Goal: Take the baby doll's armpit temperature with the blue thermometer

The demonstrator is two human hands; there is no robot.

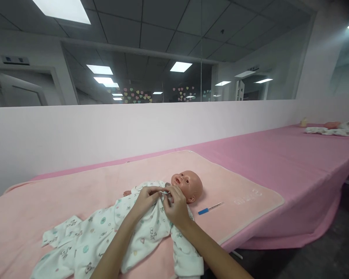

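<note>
A baby doll (188, 183) lies on its back on a light pink blanket (238, 190), dressed in a white printed romper (110, 232). Both hands meet at the romper's collar, just under the doll's chin. My left hand (145, 199) pinches the fabric edge from the left. My right hand (176, 207) pinches the collar from the right, fingers closed on the cloth. A thin thermometer with a blue end (211, 208) rests on the blanket to the right of the doll's head.
The long table has a pink cover (293, 166) and a pale partition wall behind it. At the far right lies another doll with white clothing (331, 130). The table's front edge drops to a dark floor (322, 255).
</note>
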